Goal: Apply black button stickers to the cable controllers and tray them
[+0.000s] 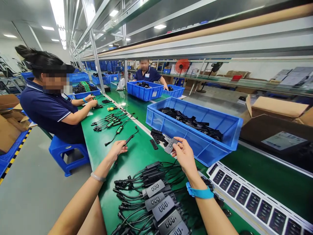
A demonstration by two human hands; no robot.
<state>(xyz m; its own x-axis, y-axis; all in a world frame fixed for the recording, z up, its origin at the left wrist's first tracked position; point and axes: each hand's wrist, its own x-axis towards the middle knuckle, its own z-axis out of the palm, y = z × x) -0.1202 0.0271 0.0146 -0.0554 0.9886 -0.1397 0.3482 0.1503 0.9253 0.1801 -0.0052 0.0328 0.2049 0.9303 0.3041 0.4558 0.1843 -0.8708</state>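
Observation:
My left hand (118, 149) is closed round a black cabled module (129, 139), whose cable ends stick out above and below the fingers. Between thumb and fingers, my right hand (184, 153) pinches a dark grey plastic cover (170, 146) with cut-out slots. Below that hand lie a few loose black covers (154, 144) beside the blue bin. Nearer to me, a stack of black cabled modules (163, 207) with slotted covers spreads over the green table. Further off, several cabled green circuit boards (112, 121) lie in a row.
A blue bin (188, 137) full of black covers stands on the right. White strips with black labels (251, 202) lie in front of it. At left, a co-worker (51, 104) sits handling small parts; another person (154, 76) works behind blue bins (144, 93). A metal shelf frame (195, 45) runs overhead.

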